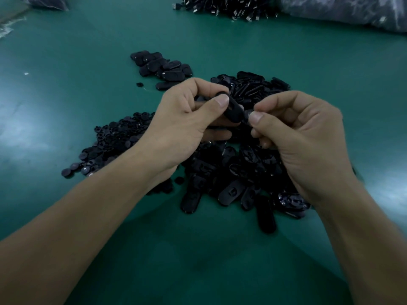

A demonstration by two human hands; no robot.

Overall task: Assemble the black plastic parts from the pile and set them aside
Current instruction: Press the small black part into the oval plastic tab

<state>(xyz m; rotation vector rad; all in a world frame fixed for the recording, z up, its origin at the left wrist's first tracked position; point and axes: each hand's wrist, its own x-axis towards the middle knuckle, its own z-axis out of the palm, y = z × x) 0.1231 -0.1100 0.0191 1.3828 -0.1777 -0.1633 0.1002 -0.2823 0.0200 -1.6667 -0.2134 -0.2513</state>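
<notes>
Pinching an oblong black shell (231, 107) between thumb and fingers, our left grip (187, 122) holds it above the pile (231, 170) on the green bench (66, 62). Our right grip (297, 139) pinches a small round piece (248, 114), perhaps a cap, at the shell's end. Marks moulded into the shells are too dim to read. A far heap (231, 7) is cut off by the top edge.
</notes>
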